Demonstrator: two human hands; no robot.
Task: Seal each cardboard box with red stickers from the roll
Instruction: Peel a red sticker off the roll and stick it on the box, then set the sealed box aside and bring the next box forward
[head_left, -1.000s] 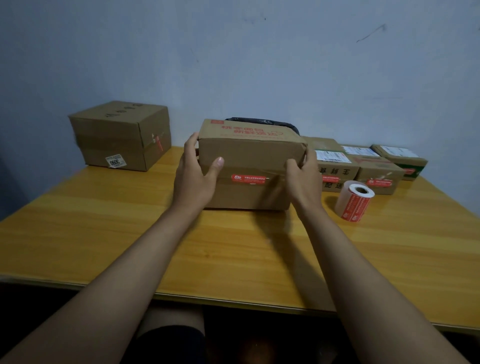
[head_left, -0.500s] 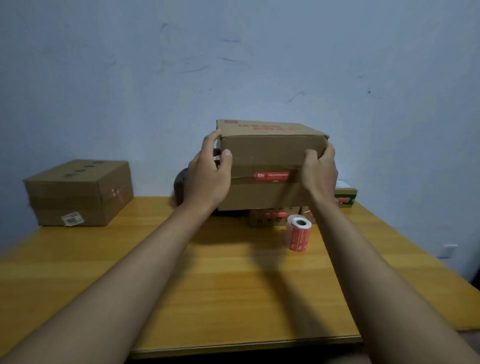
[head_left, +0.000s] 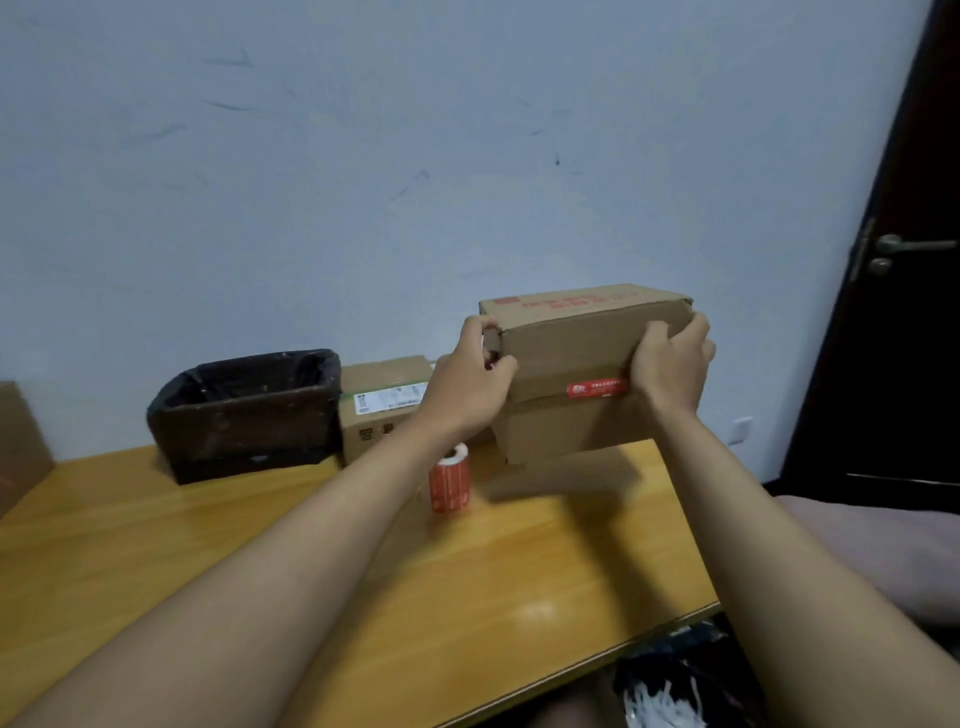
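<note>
- I see both hands holding one cardboard box in the air, above the right end of a yellow wooden table and in front of a pale wall.
- My left hand has its fingers curled round the box's left end, thumb on the near face; my right hand wraps the right end, fingers bent over the near face.
- A red sticker already lies across the seam on the near face, partly under the right hand.
- The sticker roll stands on the table, below and left of the box, beside my left forearm.
- Risk, as I judge it: the box hangs close to the table's right edge. A slack grip, or a set-down too far right, could send it to the floor.
- Risk: the left forearm passes just beside the roll. A sweep could knock it over and set it rolling.
- Risk: the right fingers rub the sticker's end and could lift it from the seam.
- Writing: red print runs along the box top, too blurred to read. White characters on the sticker are illegible too.
- Behind, a smaller box carries a white label and green tape, unreadable; beside it sits a dark basket lined with black plastic.
</note>
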